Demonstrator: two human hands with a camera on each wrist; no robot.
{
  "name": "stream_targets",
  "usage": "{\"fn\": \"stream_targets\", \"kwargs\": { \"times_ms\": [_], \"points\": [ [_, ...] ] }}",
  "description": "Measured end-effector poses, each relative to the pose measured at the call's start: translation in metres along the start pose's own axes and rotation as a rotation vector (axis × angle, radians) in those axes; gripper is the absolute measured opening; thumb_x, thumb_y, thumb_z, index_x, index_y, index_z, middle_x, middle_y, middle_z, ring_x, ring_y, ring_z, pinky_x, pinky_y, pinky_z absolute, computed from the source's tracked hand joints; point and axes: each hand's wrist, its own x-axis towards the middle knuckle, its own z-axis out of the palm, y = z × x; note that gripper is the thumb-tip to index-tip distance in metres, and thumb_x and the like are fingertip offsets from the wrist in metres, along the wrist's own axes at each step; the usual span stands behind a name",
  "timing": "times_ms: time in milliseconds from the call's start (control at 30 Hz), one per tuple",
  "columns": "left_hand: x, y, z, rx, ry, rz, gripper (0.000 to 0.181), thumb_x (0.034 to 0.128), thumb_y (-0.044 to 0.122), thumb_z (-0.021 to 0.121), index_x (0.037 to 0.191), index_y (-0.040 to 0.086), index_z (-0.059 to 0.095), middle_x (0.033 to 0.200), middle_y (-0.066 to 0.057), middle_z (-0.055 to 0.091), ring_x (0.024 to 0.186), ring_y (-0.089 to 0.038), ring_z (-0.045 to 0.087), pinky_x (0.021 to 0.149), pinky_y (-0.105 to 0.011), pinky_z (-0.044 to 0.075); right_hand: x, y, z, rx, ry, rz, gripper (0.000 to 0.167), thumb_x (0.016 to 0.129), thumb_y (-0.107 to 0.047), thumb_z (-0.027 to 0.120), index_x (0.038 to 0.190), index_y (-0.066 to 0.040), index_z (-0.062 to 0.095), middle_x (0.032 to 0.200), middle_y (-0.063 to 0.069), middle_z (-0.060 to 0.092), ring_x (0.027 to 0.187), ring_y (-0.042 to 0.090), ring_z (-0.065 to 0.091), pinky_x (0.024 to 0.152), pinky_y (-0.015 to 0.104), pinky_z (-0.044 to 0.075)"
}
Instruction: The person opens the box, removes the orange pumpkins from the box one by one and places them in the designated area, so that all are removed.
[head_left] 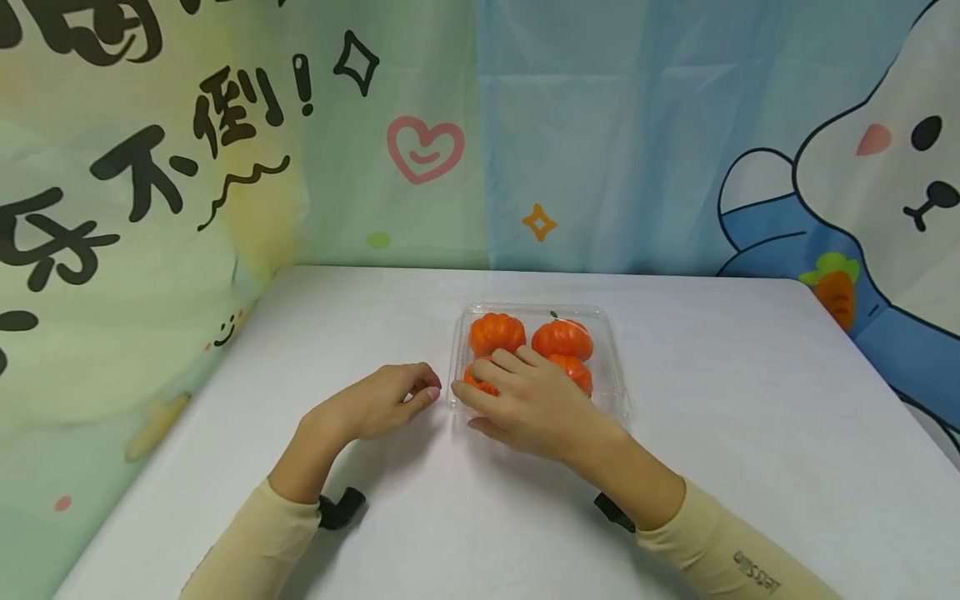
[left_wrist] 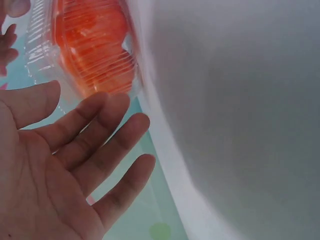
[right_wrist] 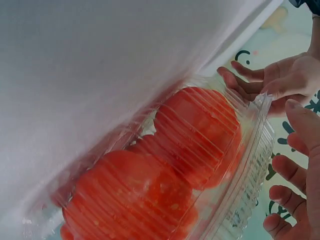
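Note:
A clear plastic box (head_left: 617,379) lies on the table with several orange pumpkins (head_left: 497,333) inside, small and ribbed; one at the back right has a dark stem. Over the front left part of the box is my right hand (head_left: 536,408), its fingers spread and partly covering the front pumpkins. In the right wrist view, the right hand's fingers (right_wrist: 290,200) are loosely bent beside the box's rim, gripping nothing. My left hand (head_left: 386,404) hovers just left of the box. From the left wrist view, its fingers (left_wrist: 125,185) are relaxed, with nothing in the palm.
The white table (head_left: 712,400) reaches around the box on every side. Behind it hangs a printed cloth backdrop (head_left: 600,150) with a cartoon animal at the right. A dark wrist mount (head_left: 342,508) sits on the left forearm, another (head_left: 613,512) on the right.

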Motion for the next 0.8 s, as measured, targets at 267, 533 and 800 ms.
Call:
{"fn": "stream_targets", "kwargs": {
  "times_ms": [267, 533, 800],
  "points": [
    [0.000, -0.001, -0.001, -0.051, -0.028, 0.031, 0.020, 0.1068, 0.020, 0.051, 0.112, 0.010, 0.067, 0.100, 0.000, 0.071, 0.091, -0.012, 0.062, 0.086, -0.035, 0.049, 0.003, -0.005, 0.005, 0.024, -0.015, -0.044, 0.020, 0.089, -0.025, 0.080, 0.102, -0.017, 0.068, 0.100, -0.001, 0.062, 0.091, 0.020, 0.056, 0.076, 0.031, 0.047],
    [0.003, -0.002, -0.003, -0.144, -0.090, 0.041, 0.022, 0.1069, 0.016, 0.047, 0.112, 0.007, 0.067, 0.099, -0.002, 0.074, 0.095, -0.018, 0.067, 0.088, -0.037, 0.050, 0.007, -0.007, 0.003, 0.014, -0.070, -0.056, 0.010, 0.092, -0.006, 0.073, 0.093, -0.013, 0.066, 0.093, -0.002, 0.059, 0.086, 0.018, 0.051, 0.076, 0.027, 0.045],
    [0.004, -0.006, -0.004, -0.273, -0.150, 0.051, 0.026, 0.1075, 0.018, 0.046, 0.112, 0.005, 0.068, 0.101, -0.006, 0.074, 0.101, -0.020, 0.069, 0.094, -0.040, 0.049, 0.011, -0.007, 0.002, -0.029, -0.121, -0.082, 0.011, 0.089, -0.007, 0.079, 0.089, -0.014, 0.070, 0.091, -0.003, 0.058, 0.085, 0.016, 0.052, 0.074, 0.025, 0.043]
  ]
}}
